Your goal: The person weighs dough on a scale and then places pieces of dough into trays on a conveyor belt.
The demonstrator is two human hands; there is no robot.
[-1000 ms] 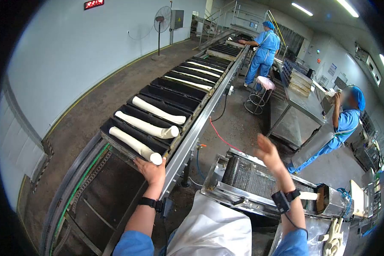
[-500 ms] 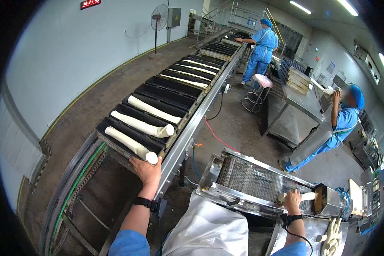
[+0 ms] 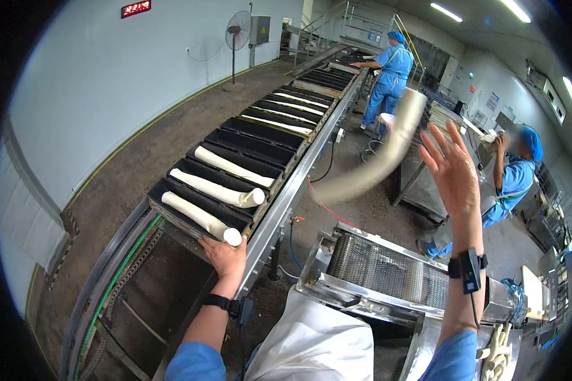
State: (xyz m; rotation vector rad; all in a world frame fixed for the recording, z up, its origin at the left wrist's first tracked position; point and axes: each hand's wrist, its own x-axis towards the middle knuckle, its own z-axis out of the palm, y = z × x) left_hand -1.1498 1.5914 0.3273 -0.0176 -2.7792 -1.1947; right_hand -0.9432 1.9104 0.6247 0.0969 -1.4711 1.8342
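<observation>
My left hand grips the near corner of the closest black bread tin, with its thumb beside the end of a dough log. Two more tins behind it hold a dough log and another dough log. Raised at the right, my right hand has its fingers spread and holds nothing. A long, motion-blurred dough log hangs in the air left of that hand, apart from it, curved and tilted with its upper end toward the right.
A mesh conveyor lies in front of me, with dough pieces on a metal surface at its right. The tin conveyor runs away to the back. One co-worker stands beside it; another co-worker is at a steel table.
My right hand has risen from the mesh conveyor and let go of the dough log, which is now airborne to its left. My left hand stays at the tin.
</observation>
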